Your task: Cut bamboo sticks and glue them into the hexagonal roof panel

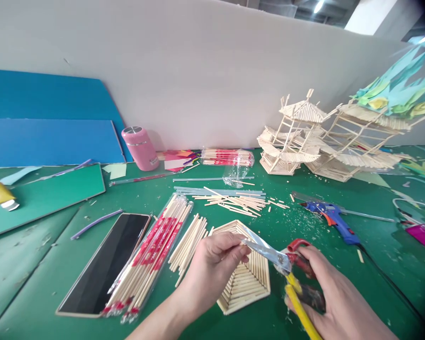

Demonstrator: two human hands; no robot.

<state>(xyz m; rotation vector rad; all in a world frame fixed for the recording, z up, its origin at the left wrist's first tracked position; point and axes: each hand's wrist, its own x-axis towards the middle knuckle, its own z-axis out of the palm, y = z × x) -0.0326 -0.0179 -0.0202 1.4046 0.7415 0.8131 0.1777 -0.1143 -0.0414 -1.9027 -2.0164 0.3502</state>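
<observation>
The stick panel [244, 283] lies at lower centre under both hands, with the chopstick pack [152, 252] to its left. The phone [106, 264] lies further left, and the stick models [326, 141] stand at upper right.

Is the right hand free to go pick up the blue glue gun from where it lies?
Probably not as things stand: the right hand is closed on the pliers, so it has no free grip. The path itself looks open; the blue glue gun lies uncovered on the green table just beyond it.
</observation>
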